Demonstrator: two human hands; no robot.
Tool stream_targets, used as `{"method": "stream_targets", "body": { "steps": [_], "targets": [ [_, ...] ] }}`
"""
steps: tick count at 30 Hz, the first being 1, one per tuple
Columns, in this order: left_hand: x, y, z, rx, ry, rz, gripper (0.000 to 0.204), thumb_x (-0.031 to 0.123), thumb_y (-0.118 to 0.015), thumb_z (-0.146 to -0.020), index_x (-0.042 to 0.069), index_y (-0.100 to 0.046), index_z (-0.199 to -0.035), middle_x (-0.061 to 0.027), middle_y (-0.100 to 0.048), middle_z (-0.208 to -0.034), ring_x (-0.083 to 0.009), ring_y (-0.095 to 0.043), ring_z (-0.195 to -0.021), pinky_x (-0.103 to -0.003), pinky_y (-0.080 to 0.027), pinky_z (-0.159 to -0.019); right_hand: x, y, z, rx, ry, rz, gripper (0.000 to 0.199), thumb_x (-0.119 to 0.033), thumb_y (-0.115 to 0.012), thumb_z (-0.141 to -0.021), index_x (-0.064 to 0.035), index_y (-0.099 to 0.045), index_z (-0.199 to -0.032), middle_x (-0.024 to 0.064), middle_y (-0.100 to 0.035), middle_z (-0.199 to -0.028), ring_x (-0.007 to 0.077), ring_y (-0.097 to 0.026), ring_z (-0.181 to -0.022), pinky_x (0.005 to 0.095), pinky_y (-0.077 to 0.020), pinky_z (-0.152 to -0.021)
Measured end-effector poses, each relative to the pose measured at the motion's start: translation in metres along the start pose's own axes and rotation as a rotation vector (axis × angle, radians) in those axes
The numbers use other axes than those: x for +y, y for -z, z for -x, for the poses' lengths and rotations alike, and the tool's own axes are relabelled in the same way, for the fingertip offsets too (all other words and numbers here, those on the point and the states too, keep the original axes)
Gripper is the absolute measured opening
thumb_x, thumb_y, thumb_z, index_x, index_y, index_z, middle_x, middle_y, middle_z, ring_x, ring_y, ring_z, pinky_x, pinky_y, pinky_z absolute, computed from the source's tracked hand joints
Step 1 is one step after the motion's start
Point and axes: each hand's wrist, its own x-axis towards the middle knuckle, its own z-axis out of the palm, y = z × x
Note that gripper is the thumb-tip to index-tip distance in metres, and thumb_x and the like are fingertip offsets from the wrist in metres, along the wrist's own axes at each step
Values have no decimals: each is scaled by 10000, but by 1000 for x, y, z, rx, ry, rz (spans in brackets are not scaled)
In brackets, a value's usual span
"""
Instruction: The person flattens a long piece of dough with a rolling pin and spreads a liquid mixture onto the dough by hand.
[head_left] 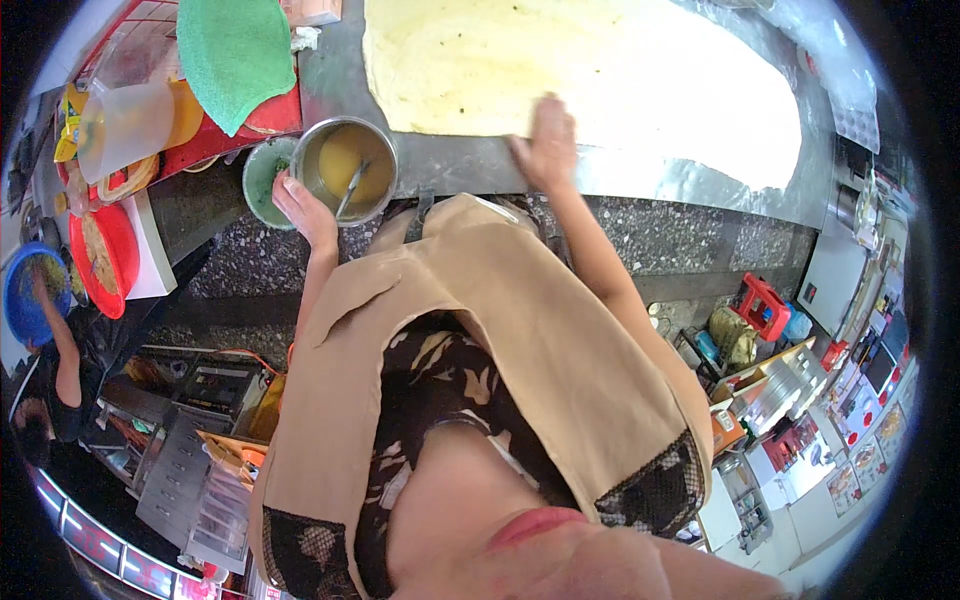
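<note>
A broad sheet of pale, glossy dough (470, 65) with a few dark specks lies on a metal worktop (450, 160). My right hand (550, 150) rests at its near edge, fingers stretched out and slightly blurred, holding nothing visible. To the left stands a steel pot (383, 135) of yellowish liquid, with a metal spoon (353, 186) leaning inside. Beside it is a light green bowl (258, 180), partly covered, with some green bits in it. My left hand (307, 212) is between pot and bowl, its fingers extended beside the pot's rim; the thumb is hard to make out.
A green cloth (235, 60) hangs over a red surface at the upper left, near a translucent pitcher (130, 130). Farther left are a red basin (105, 260) and a blue basin (30, 300), where another person's arm (62, 345) reaches in. Clear plastic sheeting (830, 60) lies far right.
</note>
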Motion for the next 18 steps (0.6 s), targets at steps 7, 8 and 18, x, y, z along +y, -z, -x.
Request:
{"method": "stream_targets", "body": {
  "steps": [7,8,18],
  "targets": [
    [6,0,2,-7,14,2,441,302,-333,-1004,-62,-476,-1209,-250,-452,-1225,-373,-426,-1145,-446,-329,-998,24,-15,-17,57,-442,12,892,-564,-404,-906,129,-179,-1421,319,-120,-1505,422,-95,-1419,488,-80,-1155],
    [6,0,3,-5,31,-4,438,299,-332,-1004,-61,-474,-1210,-250,-450,-1226,-372,-428,-1142,-446,-330,-997,-11,-19,-23,4,-333,-28,891,-557,-421,-900,128,-185,-1420,320,-132,-1501,430,-102,-1415,488,-84,-1155],
    [6,0,2,-10,44,-7,439,301,-322,-1008,-56,-471,-1217,-241,-445,-1231,-362,-435,-1134,-443,-336,-996,-158,-46,-108,-71,280,-71,817,-571,-400,-904,-8,-216,-1466,156,-218,-1533,284,-187,-1427,418,-126,-1169]
  ]
}}
